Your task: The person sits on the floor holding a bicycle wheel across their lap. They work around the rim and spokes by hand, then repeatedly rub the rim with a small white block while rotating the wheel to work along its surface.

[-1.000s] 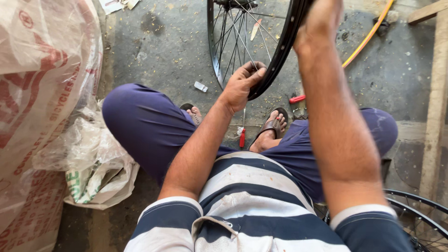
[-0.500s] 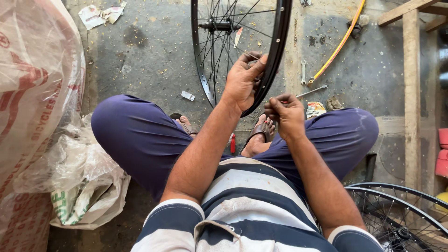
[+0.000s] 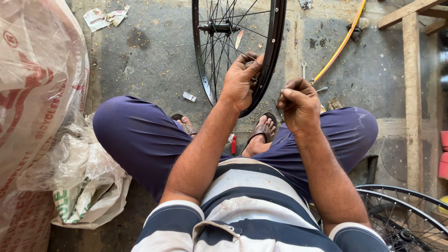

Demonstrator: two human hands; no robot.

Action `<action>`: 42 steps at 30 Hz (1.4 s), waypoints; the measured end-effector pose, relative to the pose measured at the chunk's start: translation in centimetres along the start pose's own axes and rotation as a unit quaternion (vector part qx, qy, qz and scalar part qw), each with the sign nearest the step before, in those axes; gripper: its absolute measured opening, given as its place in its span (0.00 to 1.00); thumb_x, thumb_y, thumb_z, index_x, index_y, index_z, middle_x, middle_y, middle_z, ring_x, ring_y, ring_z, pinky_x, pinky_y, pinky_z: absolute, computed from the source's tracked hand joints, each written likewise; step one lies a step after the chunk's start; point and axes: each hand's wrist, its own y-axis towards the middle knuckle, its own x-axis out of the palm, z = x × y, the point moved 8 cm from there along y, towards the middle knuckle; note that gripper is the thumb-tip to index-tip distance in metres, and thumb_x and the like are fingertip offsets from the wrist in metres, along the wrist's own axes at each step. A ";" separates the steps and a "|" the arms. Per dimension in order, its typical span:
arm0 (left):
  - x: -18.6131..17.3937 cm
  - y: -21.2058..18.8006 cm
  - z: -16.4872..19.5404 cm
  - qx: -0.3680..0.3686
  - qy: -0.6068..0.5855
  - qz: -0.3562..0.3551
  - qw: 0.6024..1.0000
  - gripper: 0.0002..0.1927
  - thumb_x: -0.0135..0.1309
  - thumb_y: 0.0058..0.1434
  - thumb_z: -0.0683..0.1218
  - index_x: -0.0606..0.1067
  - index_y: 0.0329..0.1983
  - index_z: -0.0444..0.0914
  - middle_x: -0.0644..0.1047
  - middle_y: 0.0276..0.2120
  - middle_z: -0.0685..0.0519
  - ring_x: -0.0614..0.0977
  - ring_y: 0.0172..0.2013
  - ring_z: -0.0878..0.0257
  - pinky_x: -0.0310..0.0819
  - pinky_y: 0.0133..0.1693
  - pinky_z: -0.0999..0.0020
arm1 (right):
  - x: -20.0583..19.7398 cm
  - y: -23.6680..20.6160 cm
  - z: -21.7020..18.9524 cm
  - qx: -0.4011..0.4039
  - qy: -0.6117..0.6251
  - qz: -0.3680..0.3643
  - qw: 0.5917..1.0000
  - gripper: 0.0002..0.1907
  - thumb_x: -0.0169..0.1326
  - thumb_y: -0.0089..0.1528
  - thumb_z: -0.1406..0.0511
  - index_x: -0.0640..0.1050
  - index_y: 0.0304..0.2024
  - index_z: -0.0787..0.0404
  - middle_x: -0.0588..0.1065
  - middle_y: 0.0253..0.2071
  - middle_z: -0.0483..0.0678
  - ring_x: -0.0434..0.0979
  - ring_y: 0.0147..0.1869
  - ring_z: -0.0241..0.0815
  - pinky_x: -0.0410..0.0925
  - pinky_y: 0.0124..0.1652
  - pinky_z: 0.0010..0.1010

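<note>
A seated person's left hand (image 3: 240,81) grips the rim of a black spoked bicycle wheel (image 3: 275,42) standing upright on the concrete floor (image 3: 144,60) between their knees. Just beside the rim, the right hand (image 3: 298,103) is curled, fingertips pinched together; whether they hold anything is unclear.

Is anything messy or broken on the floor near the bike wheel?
Nothing looks broken. The grey concrete floor is littered: crumpled paper scraps at top left, a small white scrap, and a metal spanner lying loose beside the black spoked wheel that the left hand grips.
</note>
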 end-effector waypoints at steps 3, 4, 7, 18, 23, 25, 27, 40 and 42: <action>-0.2 0.0 -0.4 -0.017 0.011 -0.001 1.000 0.18 0.64 0.62 0.46 0.69 0.49 0.40 0.80 0.33 0.55 0.81 0.30 0.70 0.76 0.27 0.73 | 0.2 -0.2 -0.3 0.002 0.014 0.032 0.999 0.17 0.53 0.61 0.77 0.79 0.52 0.64 0.77 0.30 0.48 0.78 0.30 0.38 0.72 0.33 0.27; -0.2 0.1 -0.4 -0.015 0.011 -0.005 1.000 0.18 0.64 0.62 0.46 0.69 0.49 0.41 0.80 0.33 0.55 0.81 0.30 0.70 0.75 0.27 0.74 | 0.4 -0.3 -0.3 0.007 0.000 0.030 1.000 0.14 0.52 0.64 0.76 0.79 0.52 0.66 0.77 0.31 0.49 0.78 0.32 0.39 0.73 0.35 0.27; -0.3 0.2 -0.6 -0.016 0.013 -0.008 1.000 0.19 0.65 0.61 0.46 0.69 0.49 0.41 0.81 0.32 0.55 0.80 0.29 0.70 0.74 0.28 0.74 | 0.9 -0.4 -0.6 0.014 -0.043 0.029 0.999 0.09 0.52 0.70 0.73 0.78 0.51 0.70 0.79 0.35 0.51 0.80 0.37 0.41 0.74 0.39 0.28; -0.3 0.6 -1.1 -0.017 0.026 0.005 1.000 0.19 0.65 0.61 0.46 0.69 0.50 0.41 0.81 0.32 0.55 0.82 0.28 0.68 0.72 0.26 0.76 | 6.1 -0.1 -6.2 -0.154 -0.412 0.006 0.898 0.07 0.62 0.67 0.73 0.83 0.48 0.65 0.82 0.40 0.50 0.82 0.41 0.36 0.76 0.44 0.23; -0.4 0.4 -1.1 -0.027 0.021 0.016 0.999 0.19 0.65 0.60 0.46 0.69 0.49 0.41 0.81 0.31 0.54 0.82 0.27 0.68 0.72 0.25 0.76 | 11.3 -0.9 -8.9 -0.313 -0.653 -0.022 0.689 0.10 0.68 0.62 0.72 0.85 0.45 0.60 0.77 0.41 0.51 0.80 0.42 0.44 0.72 0.41 0.32; -0.5 0.4 -1.1 -0.027 0.019 0.018 0.999 0.19 0.66 0.60 0.46 0.69 0.49 0.41 0.81 0.30 0.54 0.82 0.27 0.68 0.72 0.24 0.77 | 12.9 -1.2 -9.0 -0.337 -0.709 -0.022 0.619 0.09 0.69 0.60 0.70 0.85 0.43 0.58 0.75 0.40 0.51 0.78 0.43 0.47 0.70 0.40 0.37; -0.5 0.5 -1.1 -0.028 0.009 0.012 0.999 0.20 0.66 0.59 0.45 0.69 0.49 0.42 0.81 0.29 0.55 0.81 0.26 0.69 0.70 0.23 0.77 | 14.4 -1.6 -8.7 -0.354 -0.766 -0.031 0.536 0.08 0.69 0.60 0.67 0.85 0.42 0.58 0.74 0.40 0.49 0.77 0.45 0.50 0.70 0.39 0.41; -0.4 1.1 -0.7 -0.018 0.020 0.013 1.000 0.23 0.68 0.58 0.47 0.68 0.49 0.39 0.81 0.30 0.54 0.82 0.27 0.68 0.72 0.26 0.76 | 13.6 1.6 -9.0 -0.259 -0.709 -0.025 0.656 0.12 0.70 0.57 0.70 0.81 0.41 0.61 0.75 0.40 0.50 0.80 0.40 0.46 0.74 0.40 0.37; -0.1 0.8 -0.5 -0.017 0.013 0.009 1.000 0.23 0.68 0.58 0.47 0.68 0.49 0.39 0.81 0.29 0.53 0.82 0.27 0.68 0.72 0.25 0.75 | 11.6 2.9 -8.9 -0.203 -0.616 0.003 0.761 0.19 0.71 0.55 0.72 0.75 0.44 0.66 0.75 0.42 0.50 0.82 0.43 0.40 0.77 0.42 0.30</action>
